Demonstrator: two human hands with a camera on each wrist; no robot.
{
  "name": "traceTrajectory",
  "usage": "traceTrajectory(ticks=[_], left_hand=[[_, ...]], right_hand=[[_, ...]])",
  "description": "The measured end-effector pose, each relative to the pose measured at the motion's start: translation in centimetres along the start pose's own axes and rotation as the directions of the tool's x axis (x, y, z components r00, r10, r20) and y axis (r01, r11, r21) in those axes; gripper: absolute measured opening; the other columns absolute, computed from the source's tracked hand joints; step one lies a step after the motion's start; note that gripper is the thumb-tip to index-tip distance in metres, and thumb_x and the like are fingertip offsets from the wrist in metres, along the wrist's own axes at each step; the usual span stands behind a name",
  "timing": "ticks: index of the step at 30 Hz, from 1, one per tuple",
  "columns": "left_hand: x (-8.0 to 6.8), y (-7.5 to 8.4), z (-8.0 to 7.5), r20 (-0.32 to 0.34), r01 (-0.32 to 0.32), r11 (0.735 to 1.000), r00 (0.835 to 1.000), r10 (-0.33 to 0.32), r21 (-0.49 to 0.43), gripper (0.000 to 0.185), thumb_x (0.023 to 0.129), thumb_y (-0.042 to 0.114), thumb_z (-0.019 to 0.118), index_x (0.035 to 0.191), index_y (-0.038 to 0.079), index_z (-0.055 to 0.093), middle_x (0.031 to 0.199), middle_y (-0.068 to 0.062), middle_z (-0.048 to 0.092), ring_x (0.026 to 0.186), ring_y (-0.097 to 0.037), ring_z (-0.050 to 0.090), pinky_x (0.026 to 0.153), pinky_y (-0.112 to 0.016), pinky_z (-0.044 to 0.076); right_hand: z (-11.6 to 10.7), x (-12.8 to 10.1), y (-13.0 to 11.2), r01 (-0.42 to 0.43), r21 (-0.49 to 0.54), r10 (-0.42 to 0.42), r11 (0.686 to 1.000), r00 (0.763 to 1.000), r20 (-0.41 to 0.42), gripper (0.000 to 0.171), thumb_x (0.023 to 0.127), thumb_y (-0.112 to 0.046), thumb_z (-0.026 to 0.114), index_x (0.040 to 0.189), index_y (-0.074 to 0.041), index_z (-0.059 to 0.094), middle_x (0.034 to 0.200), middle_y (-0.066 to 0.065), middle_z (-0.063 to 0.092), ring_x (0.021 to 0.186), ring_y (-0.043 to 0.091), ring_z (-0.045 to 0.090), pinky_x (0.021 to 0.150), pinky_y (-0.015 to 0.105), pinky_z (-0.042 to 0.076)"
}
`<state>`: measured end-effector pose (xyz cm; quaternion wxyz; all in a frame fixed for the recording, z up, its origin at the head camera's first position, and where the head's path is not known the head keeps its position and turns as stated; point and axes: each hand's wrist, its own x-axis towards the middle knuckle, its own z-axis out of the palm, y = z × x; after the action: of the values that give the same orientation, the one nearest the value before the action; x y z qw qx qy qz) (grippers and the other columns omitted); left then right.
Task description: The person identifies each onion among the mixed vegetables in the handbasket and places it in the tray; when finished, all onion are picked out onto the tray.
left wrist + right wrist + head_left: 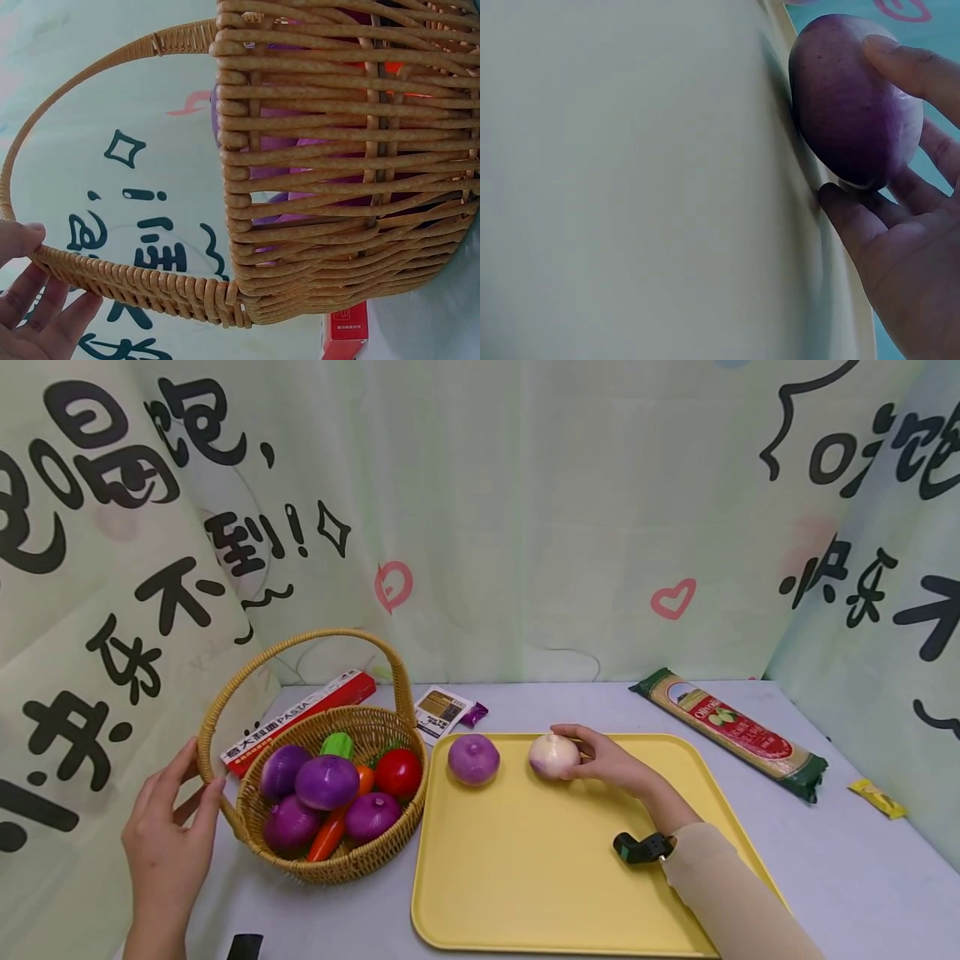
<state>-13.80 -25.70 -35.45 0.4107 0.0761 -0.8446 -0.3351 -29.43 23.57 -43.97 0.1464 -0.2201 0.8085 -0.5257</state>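
Onion (553, 755) in right-hand grip (604, 762) on yellow tray (525, 877), grey tabletop (840, 843); left hand (167, 843) open at basket (330, 852).

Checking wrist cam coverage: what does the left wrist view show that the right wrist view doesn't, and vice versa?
Left wrist only: the left hand touching the rim of the wicker basket, its arched handle, purple and orange shapes showing through the weave, a red box behind.

Right wrist only: the right hand gripping a purple onion that touches the yellow tray.

Shared: only the pale printed backdrop at the frame edges; neither view shows the other hand.
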Motion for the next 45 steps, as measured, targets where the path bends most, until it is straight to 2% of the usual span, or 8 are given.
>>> traceTrajectory(ticks=[4,12,17,22,34,45], left_hand=[[0.0,0.0,0.0,-0.001,-0.001,1.0,1.0,0.001,0.0,0.058,0.084,0.003,0.068,0.136,0.021,0.051,0.112,-0.014,0.06,0.097,0.027,0.035,0.075,0.01,0.032],[0.0,0.0,0.0,-0.003,-0.007,1.0,1.0,0.007,-0.002,0.059,0.083,0.001,0.068,0.136,0.02,0.052,0.111,-0.015,0.061,0.097,0.027,0.035,0.075,0.011,0.032],[-0.1,0.0,0.0,-0.005,-0.012,1.0,1.0,0.012,-0.005,0.059,0.083,0.001,0.068,0.136,0.021,0.052,0.11,-0.016,0.06,0.097,0.027,0.035,0.075,0.01,0.032],[-0.1,0.1,0.0,-0.004,-0.006,1.0,1.0,0.006,-0.002,0.059,0.083,0.001,0.068,0.136,0.021,0.052,0.111,-0.015,0.06,0.097,0.027,0.035,0.075,0.01,0.031],[-0.1,0.1,0.0,-0.002,0.004,1.0,1.0,-0.004,-0.001,0.059,0.084,0.003,0.067,0.137,0.024,0.051,0.111,-0.014,0.061,0.097,0.027,0.035,0.075,0.011,0.031],[0.0,-0.1,0.0,-0.003,0.007,1.0,1.0,-0.007,-0.015,0.056,0.085,0.005,0.067,0.136,0.023,0.052,0.112,-0.013,0.06,0.099,0.026,0.037,0.076,0.01,0.032]], right_hand=[[-0.1,0.0,0.2,0.0,0.011,0.0,1.0,1.0,0.007,0.074,0.084,-0.016,0.07,0.145,-0.004,0.031,0.151,0.018,0.031,0.134,0.038,0.034,0.104,0.027,0.042],[-0.1,-0.3,0.1,0.019,0.045,-0.019,0.999,1.0,0.014,0.073,0.086,-0.014,0.068,0.146,-0.003,0.029,0.153,0.02,0.026,0.141,0.042,0.023,0.113,0.054,0.03],[-0.3,-0.4,0.0,0.028,0.015,-0.028,0.999,1.0,0.001,0.071,0.087,-0.015,0.067,0.146,-0.002,0.029,0.153,0.022,0.026,0.142,0.042,0.02,0.114,0.061,0.023],[-0.5,-0.4,-0.1,0.01,-0.028,-0.01,1.0,1.0,-0.018,0.07,0.088,-0.018,0.066,0.146,-0.004,0.03,0.153,0.021,0.027,0.141,0.041,0.022,0.114,0.061,0.023],[-0.8,-0.5,-0.7,0.003,-0.029,-0.003,1.0,1.0,-0.028,0.07,0.088,-0.02,0.066,0.146,-0.004,0.03,0.153,0.022,0.026,0.141,0.043,0.022,0.114,0.062,0.021],[-1.5,-0.5,-0.8,0.038,-0.045,-0.041,0.998,0.998,-0.045,0.07,0.088,-0.018,0.065,0.146,-0.003,0.029,0.152,0.023,0.026,0.14,0.043,0.024,0.113,0.062,0.024]])
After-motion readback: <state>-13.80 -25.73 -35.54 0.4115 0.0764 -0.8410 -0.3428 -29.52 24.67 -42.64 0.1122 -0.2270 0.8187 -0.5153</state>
